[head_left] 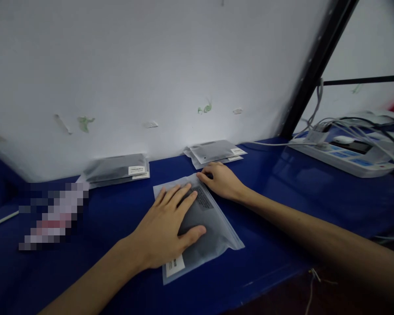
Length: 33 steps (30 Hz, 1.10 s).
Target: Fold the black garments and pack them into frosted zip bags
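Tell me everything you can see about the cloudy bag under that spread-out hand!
The bag looks like thin, frosted plastic, with something dark inside. A ridged strip runs down its right edge, and a white label shows near the bottom left. It lies flat on the blue table. The left hand rests on it; the right hand touches its top right corner.

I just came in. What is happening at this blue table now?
A person is handling a frosted zip bag on the blue table. The left hand lies spread flat on it, while the right hand pinches its far corner, at the zip edge. The bag looks closed along that edge, though I cannot be sure. Similar bags lie near the wall in two small stacks, one on the left and one behind the right hand.
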Motion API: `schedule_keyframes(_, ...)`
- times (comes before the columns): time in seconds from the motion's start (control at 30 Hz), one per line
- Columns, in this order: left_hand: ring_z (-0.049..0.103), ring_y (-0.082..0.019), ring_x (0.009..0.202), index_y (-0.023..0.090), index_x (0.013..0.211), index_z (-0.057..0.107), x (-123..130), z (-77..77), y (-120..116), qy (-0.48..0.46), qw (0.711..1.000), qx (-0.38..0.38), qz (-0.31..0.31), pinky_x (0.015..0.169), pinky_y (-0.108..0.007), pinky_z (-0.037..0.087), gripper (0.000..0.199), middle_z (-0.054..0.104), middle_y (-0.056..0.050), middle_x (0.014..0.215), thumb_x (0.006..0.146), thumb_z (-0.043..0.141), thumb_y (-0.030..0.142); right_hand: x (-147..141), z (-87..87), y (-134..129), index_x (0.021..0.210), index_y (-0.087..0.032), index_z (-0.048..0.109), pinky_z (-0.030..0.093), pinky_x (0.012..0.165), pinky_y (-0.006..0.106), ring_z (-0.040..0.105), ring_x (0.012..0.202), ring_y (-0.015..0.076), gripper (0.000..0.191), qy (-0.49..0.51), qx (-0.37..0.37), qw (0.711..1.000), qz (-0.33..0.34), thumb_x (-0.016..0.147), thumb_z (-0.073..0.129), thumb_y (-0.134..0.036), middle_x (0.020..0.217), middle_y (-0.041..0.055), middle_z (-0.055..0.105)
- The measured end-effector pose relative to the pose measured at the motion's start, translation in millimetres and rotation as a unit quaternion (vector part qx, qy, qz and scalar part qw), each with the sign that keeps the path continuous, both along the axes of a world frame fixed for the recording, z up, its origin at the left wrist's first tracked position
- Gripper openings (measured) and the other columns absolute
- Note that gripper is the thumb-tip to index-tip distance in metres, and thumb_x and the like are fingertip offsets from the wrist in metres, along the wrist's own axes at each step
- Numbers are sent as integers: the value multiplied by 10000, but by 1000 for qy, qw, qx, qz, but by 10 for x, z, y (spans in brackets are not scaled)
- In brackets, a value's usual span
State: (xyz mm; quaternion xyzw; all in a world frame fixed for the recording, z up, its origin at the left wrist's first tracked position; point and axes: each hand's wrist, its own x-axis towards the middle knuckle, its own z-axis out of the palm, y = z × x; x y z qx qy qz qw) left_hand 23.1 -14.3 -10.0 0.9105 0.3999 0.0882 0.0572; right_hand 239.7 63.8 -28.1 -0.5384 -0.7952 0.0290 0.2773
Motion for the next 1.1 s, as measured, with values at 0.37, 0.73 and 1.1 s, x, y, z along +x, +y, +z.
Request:
schedule_keyframes(0.37, 221, -342, 1461, 250, 1516, 314, 26, -23, -17, 17, 1000, -1, -5, 1172, -588, 230, 724, 285, -75, 1589, 918, 385, 653, -66, -59, 16, 791, -208, 705, 475, 819, 395, 619, 911, 237, 295, 47, -19, 998, -45, 892, 522, -416, 941, 90, 705)
schedule_keyframes(0.73, 225, -355, 1451, 206, 1492, 365, 65, 23, -38, 26, 999, -19, 20, 1151, -582, 244, 725, 310, -83, 1580, 933, 328, 666, -48, 84, -125, 711, -204, 668, 443, 839, 397, 618, 943, 269, 234, -31, -45, 998, -31, 863, 561, -346, 911, 108, 699)
schedule_keyframes(1.1, 338, -410, 1375, 207, 1476, 409, 68, -30, -57, 11, 997, 22, 79, 1084, -607, 330, 724, 374, -83, 1548, 922, 334, 668, 138, 211, -1166, 696, -220, 643, 435, 813, 396, 586, 827, 224, 287, -51, -106, 993, 1, 890, 517, -391, 874, 61, 648)
